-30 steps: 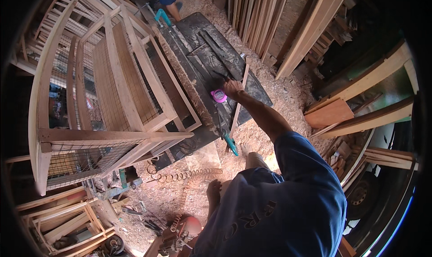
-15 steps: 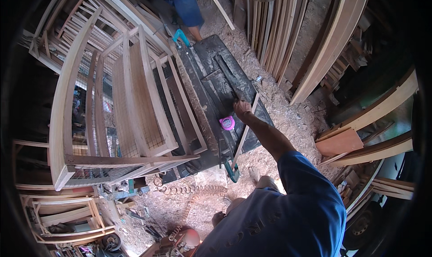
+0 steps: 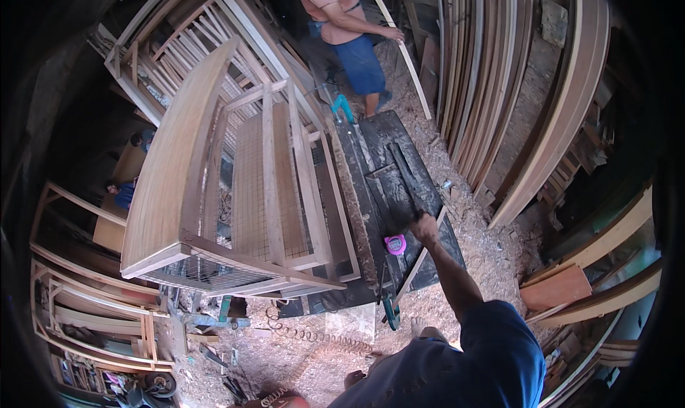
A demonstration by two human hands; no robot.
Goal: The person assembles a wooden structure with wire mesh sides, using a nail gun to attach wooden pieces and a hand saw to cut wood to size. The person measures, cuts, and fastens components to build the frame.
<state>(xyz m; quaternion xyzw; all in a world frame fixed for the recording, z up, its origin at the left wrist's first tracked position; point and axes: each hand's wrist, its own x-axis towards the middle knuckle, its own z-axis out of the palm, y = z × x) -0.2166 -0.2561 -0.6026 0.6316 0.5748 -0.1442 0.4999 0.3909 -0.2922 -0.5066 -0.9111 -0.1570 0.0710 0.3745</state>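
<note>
My right arm reaches out over the dark workbench [image 3: 421,172]. My right hand [image 3: 426,229] is closed low over the bench top, and whatever its fingers grip is hidden. A thin wooden strip [image 3: 414,269] lies beside the hand, slanting across the bench. To the left of the hand sits a pink tape measure [image 3: 395,245]. A dark square-shaped tool [image 3: 382,171] rests farther up the bench. Close to my body, my left hand [image 3: 354,378] shows as a small dark shape; its fingers cannot be made out.
A wooden frame with wire mesh [image 3: 267,187] stands left of the bench. Teal clamps [image 3: 342,108] grip the bench ends. Another person [image 3: 349,37] holds a long wooden strip [image 3: 396,33] beyond it. Tall boards [image 3: 485,72] lean at the right. A coiled hose [image 3: 321,338] crosses the shavings-covered floor.
The view has shifted, so the bench and frame appear lower and farther right. More of the other person and their strip shows. My right hand stays at about the same place on the bench.
</note>
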